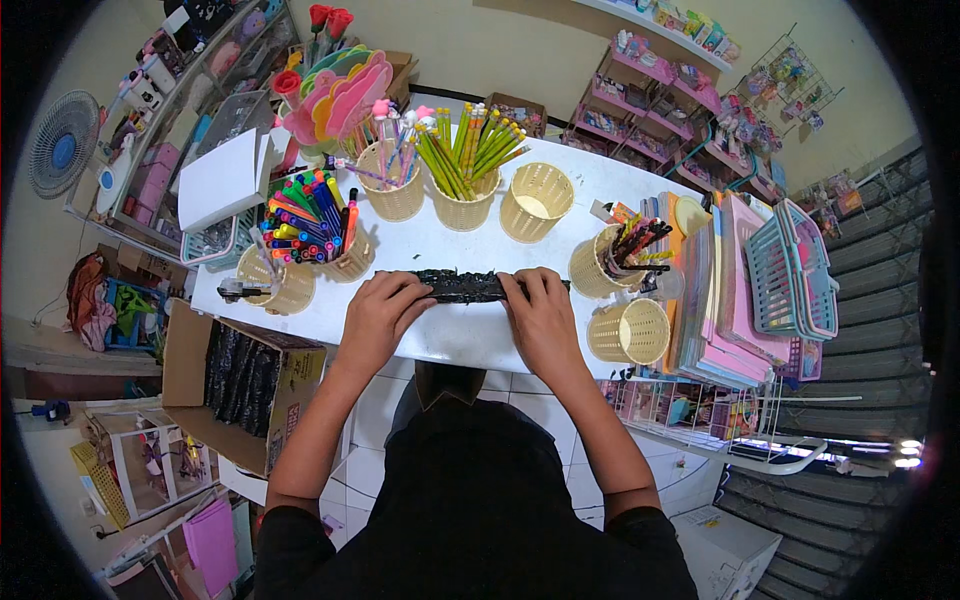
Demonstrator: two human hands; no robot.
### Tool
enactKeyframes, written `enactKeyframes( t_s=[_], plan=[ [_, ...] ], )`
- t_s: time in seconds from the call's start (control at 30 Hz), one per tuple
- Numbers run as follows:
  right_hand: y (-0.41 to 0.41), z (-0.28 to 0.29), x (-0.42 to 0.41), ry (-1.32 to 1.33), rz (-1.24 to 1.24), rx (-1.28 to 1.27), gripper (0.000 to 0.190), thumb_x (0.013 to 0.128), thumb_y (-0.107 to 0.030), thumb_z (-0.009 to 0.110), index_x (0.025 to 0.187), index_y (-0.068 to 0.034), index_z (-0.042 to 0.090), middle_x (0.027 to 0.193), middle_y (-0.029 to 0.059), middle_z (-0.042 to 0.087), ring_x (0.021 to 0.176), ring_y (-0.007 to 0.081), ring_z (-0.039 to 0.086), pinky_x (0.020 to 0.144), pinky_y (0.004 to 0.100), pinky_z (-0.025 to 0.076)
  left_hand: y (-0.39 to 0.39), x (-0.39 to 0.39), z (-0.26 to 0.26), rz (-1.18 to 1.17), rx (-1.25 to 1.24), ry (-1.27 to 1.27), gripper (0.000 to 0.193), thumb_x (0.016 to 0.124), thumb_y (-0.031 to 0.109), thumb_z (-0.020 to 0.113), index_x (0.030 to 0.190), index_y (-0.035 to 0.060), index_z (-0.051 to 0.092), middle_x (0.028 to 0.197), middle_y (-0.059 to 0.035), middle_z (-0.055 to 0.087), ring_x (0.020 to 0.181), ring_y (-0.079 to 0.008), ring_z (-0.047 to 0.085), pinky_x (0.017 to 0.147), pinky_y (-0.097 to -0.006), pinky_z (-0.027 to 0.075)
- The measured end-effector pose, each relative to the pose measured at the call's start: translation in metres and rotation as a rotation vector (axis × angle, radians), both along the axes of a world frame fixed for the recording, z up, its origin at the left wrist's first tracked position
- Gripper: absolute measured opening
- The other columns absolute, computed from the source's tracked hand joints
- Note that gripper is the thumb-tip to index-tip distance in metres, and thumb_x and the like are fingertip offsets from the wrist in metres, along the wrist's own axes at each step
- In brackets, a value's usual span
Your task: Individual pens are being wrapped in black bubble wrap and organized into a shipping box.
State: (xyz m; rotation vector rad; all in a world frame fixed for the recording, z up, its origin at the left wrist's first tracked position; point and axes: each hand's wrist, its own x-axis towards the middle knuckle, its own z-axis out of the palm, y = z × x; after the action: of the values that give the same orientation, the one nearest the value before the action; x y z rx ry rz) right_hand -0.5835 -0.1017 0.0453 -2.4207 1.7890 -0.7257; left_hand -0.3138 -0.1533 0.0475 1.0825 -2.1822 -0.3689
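Observation:
A long, flat bundle wrapped in crinkled black plastic (466, 286) lies across the near part of the white table (442, 330). My left hand (386, 311) grips its left end, thumb along the near side. At the right end, my right hand (541, 315) holds it the same way, and a short tip of the bundle sticks out past the fingers. What is inside the wrapping is hidden. To the left below the table edge, a cardboard box (289, 397) with its flaps up holds several similar black-wrapped bundles (238, 379).
Cream woven baskets stand around the table: one with colored markers (304, 221), one with green and yellow pencils (469, 161), a bare one (536, 201) and another bare one (628, 330). Stacked folders (697, 285) and a blue plastic basket (791, 270) crowd the right side.

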Motion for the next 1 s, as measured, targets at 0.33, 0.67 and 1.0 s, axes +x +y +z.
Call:
enactKeyframes(
  t_s=[0.33,0.67,1.0],
  plan=[
    [0.0,0.009,0.003,0.171,0.002,-0.036,0.051,0.09,-0.001,0.065,0.14,-0.005,0.065,0.133,0.0117,0.065,0.138,0.0354,0.056,0.124,0.0557,0.039,-0.005,-0.001,0.006,0.046,0.094,-0.107,0.009,0.1,0.016,0.076,0.105,0.0085,0.079,0.103,-0.0047,0.074,0.101,-0.0251,0.068,0.088,-0.042,0.05],
    [-0.005,-0.006,0.014,-0.069,-0.056,0.098,0.052,0.085,0.007,0.066,0.136,-0.003,0.068,0.132,0.0166,0.064,0.14,0.0376,0.057,0.12,0.0545,0.043,0.001,-0.02,-0.001,-0.059,-0.07,-0.09,0.035,0.082,0.003,0.08,0.116,0.009,0.075,0.118,-0.0039,0.074,0.114,-0.0275,0.07,0.097,-0.0449,0.053],
    [-0.003,0.009,0.019,-0.012,0.002,-0.017,0.05,0.096,-0.007,0.071,0.145,-0.002,0.064,0.129,0.0155,0.062,0.143,0.0375,0.053,0.129,0.0606,0.033,-0.003,-0.025,-0.005,-0.025,-0.09,-0.077,0.032,0.093,0.016,0.084,0.122,0.0088,0.073,0.112,-0.0078,0.074,0.109,-0.0309,0.07,0.097,-0.0459,0.052]
  ],
)
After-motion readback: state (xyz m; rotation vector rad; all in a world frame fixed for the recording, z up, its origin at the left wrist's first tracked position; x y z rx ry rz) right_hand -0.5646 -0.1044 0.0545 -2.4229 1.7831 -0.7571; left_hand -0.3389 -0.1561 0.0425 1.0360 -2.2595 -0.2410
